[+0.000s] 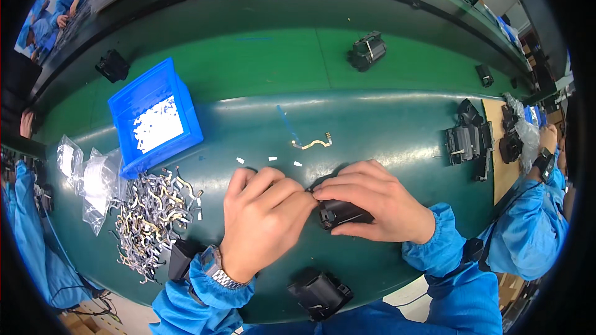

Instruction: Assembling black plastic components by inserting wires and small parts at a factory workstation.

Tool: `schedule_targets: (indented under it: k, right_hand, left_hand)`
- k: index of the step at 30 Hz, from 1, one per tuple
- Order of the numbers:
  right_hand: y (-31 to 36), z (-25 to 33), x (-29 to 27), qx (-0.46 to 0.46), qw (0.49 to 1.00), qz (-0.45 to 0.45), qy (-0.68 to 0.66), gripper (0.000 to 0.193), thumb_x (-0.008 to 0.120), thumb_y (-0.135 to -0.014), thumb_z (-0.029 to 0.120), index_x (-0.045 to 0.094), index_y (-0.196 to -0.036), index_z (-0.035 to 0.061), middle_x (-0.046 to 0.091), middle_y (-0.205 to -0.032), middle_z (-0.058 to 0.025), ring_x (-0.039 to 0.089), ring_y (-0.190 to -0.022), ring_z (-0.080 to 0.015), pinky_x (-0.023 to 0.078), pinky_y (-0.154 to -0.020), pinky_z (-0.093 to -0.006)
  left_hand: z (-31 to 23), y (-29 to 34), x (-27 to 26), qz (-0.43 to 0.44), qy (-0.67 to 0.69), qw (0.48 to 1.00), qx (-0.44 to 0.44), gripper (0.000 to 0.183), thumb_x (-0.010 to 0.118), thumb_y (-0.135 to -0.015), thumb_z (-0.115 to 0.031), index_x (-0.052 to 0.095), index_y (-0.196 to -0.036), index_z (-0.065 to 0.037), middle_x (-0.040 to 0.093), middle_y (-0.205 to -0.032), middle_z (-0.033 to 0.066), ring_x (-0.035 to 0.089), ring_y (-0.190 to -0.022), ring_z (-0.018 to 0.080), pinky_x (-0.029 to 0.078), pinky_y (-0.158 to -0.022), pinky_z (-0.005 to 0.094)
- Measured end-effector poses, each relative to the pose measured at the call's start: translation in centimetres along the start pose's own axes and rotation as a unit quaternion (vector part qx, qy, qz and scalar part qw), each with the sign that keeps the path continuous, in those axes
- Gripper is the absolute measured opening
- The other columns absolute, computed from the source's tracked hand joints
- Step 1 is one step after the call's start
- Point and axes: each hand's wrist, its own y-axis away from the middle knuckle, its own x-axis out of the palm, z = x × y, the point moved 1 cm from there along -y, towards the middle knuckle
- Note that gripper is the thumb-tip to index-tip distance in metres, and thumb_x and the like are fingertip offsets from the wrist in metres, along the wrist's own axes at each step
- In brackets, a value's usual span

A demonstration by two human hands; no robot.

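A black plastic housing [340, 213] lies low over the table in my right hand [382, 203], with the fingers over its top and the thumb along its near side. Closed in a pinch, my left hand [266, 218] meets the housing's left end; whatever sits between those fingertips is hidden. Beyond the hands lie a loose pale flex cable [315, 144] and a few small white pieces [272, 158]. Close to the table's front edge is another black housing [320, 293]. A dark block [183, 259] rests beside my left wrist.
At left stand a blue bin [191, 121] of white pieces, clear plastic bags [98, 186] and a heap of flex cables [152, 220]. Black units [467, 141] cluster at right beside cardboard [495, 149]. Another unit [368, 51] sits on the green belt [279, 62]. A co-worker's sleeve [528, 229] is at right.
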Motion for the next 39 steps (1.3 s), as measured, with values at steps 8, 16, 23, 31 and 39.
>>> schedule_targets:
  k: [8, 16, 23, 31, 39]
  right_hand:
    - [0.1, 0.0, -0.5, 0.014, 1.0, -0.005, 0.004, 0.074, 0.095, -0.07, 0.016, 0.067, -0.138, 0.0146, 0.07, -0.135, -0.0023, 0.059, -0.126, -0.0311, 0.044, -0.108, -0.0464]
    - [-0.2, 0.8, -1.5, -0.005, 0.998, -0.041, 0.052, 0.043, 0.093, -0.075, 0.02, 0.076, -0.114, 0.0173, 0.067, -0.145, 0.0007, 0.052, -0.143, -0.0343, 0.039, -0.11, -0.053]
    - [0.1, 0.2, -1.1, -0.036, 0.995, -0.071, 0.065, 0.02, 0.092, -0.078, 0.024, 0.079, -0.091, 0.0171, 0.071, -0.138, 0.0029, 0.055, -0.14, -0.0334, 0.04, -0.108, -0.0519]
    - [0.3, 0.5, -0.7, -0.031, 0.992, -0.104, 0.058, 0.017, 0.093, -0.076, 0.025, 0.083, -0.086, 0.017, 0.076, -0.125, 0.0046, 0.061, -0.131, -0.0307, 0.045, -0.104, -0.0511]
    - [0.1, 1.9, -0.4, -0.098, 0.963, -0.154, 0.196, 0.015, 0.093, -0.074, 0.018, 0.084, -0.087, 0.0149, 0.079, -0.115, 0.004, 0.068, -0.116, -0.0278, 0.051, -0.09, -0.046]
  left_hand:
    - [0.6, -0.6, -1.0, 0.007, 0.175, 0.984, -0.022, 0.027, 0.091, -0.073, -0.013, 0.083, -0.099, -0.014, 0.074, -0.1, 0.0015, 0.067, -0.092, 0.0246, 0.047, -0.083, 0.0396]
    - [0.6, -0.3, -1.0, 0.055, 0.145, 0.988, 0.013, 0.026, 0.091, -0.075, -0.02, 0.082, -0.099, -0.015, 0.073, -0.109, -0.001, 0.065, -0.098, 0.0252, 0.048, -0.083, 0.0386]
    - [0.4, -0.3, -0.8, 0.042, 0.126, 0.991, 0.026, 0.023, 0.09, -0.078, -0.019, 0.08, -0.097, -0.013, 0.076, -0.099, -0.0024, 0.066, -0.096, 0.0238, 0.048, -0.081, 0.038]
    - [0.5, -0.3, -0.6, 0.033, 0.148, 0.988, 0.025, 0.019, 0.089, -0.079, -0.017, 0.081, -0.095, -0.01, 0.077, -0.093, -0.0015, 0.068, -0.093, 0.0238, 0.048, -0.08, 0.0378]
    - [0.2, -0.3, -0.5, 0.013, 0.158, 0.987, -0.017, 0.017, 0.089, -0.081, -0.018, 0.082, -0.094, -0.011, 0.078, -0.093, 0.0008, 0.067, -0.092, 0.0241, 0.048, -0.083, 0.0382]
